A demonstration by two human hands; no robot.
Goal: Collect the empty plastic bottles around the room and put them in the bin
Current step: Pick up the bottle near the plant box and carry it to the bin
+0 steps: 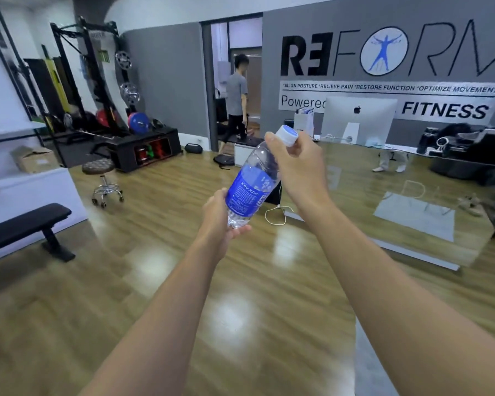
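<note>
A clear plastic bottle (250, 185) with a blue label and a white cap (288, 135) is held tilted in front of me, cap up and to the right. My left hand (217, 214) grips its lower end from below. My right hand (296, 164) holds the neck, its fingers curled around the cap. The bottle looks empty. No bin shows in this view.
A glass-topped desk (412, 201) with a computer monitor (359, 120) stands to the right. A black bench (26, 224) and a wheeled stool (103, 178) are on the left, weights rack (97, 81) behind. A person (236, 98) stands in the far doorway. Wooden floor stretches ahead.
</note>
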